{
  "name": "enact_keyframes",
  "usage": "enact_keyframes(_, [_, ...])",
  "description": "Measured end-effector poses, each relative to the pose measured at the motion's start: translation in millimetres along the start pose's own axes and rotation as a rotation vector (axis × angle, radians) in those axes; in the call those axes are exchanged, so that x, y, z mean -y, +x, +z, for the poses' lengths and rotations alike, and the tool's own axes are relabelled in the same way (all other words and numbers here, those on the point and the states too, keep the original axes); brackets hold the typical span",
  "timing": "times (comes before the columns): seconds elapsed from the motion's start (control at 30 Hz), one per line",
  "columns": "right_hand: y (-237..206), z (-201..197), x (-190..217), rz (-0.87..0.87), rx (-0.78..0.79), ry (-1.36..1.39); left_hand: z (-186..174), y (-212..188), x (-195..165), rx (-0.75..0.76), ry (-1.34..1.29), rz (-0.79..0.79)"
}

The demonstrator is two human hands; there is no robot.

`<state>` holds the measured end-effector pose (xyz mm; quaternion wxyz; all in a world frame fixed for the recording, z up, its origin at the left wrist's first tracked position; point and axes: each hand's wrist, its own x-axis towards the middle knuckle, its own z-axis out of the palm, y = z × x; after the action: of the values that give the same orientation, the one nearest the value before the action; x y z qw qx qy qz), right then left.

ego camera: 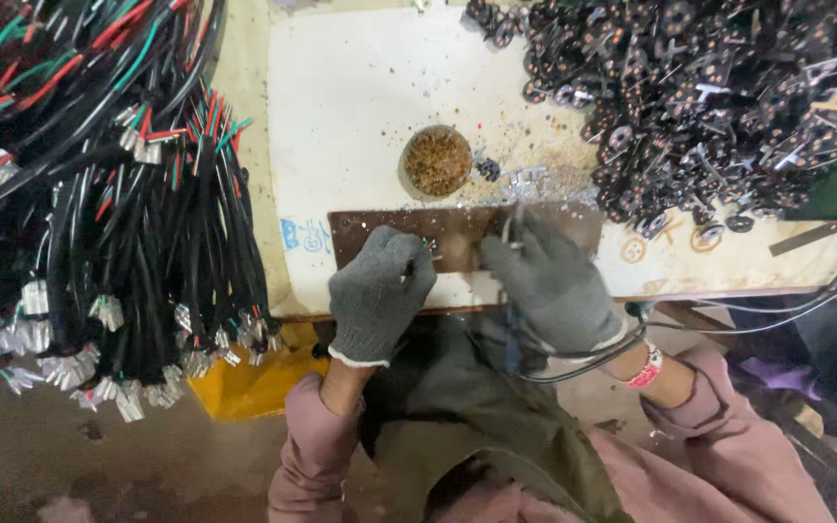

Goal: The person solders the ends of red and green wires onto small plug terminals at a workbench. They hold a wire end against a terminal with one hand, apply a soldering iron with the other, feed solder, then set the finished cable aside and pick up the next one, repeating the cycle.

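Observation:
Both my hands wear grey knit gloves and rest at the near edge of a white work board (360, 87). My left hand (378, 292) is closed on thin coloured wire ends (427, 246), pressing them onto a brown metal plate (457, 228). My right hand (552, 283) grips a soldering iron (512, 225) whose tip points down at the plate just right of the wires; its black cord (583, 363) loops under my wrist. A small round tin of brownish cleaning material (437, 161) sits just beyond the plate.
A large bundle of black cables with red and green wires and white connectors (118, 223) hangs at the left. A heap of small dark round parts (699, 97) fills the upper right. Solder scraps litter the board. A yellow container (254, 383) sits below the table edge.

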<state>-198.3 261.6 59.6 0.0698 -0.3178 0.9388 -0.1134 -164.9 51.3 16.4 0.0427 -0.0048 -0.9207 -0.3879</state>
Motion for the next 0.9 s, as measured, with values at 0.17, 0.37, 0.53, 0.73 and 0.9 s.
enact_keyframes(0.17, [-19,6,-24,0.210,-0.288,0.461,4,-7,2,-0.010,-0.023,-0.002])
enact_keyframes(0.37, [-25,15,-18,0.242,-0.341,0.396,10,-12,1,-0.020,0.050,0.057])
enact_keyframes(0.53, [-23,18,-12,0.301,-0.311,0.538,1,-15,-14,-0.064,-0.032,0.059])
enact_keyframes(0.73, [-39,45,23,0.465,-0.318,0.946,-2,-28,-19,0.193,-0.384,0.025])
enact_keyframes(0.9, [-38,52,33,0.446,-0.362,0.955,14,-31,-10,0.214,-0.450,0.014])
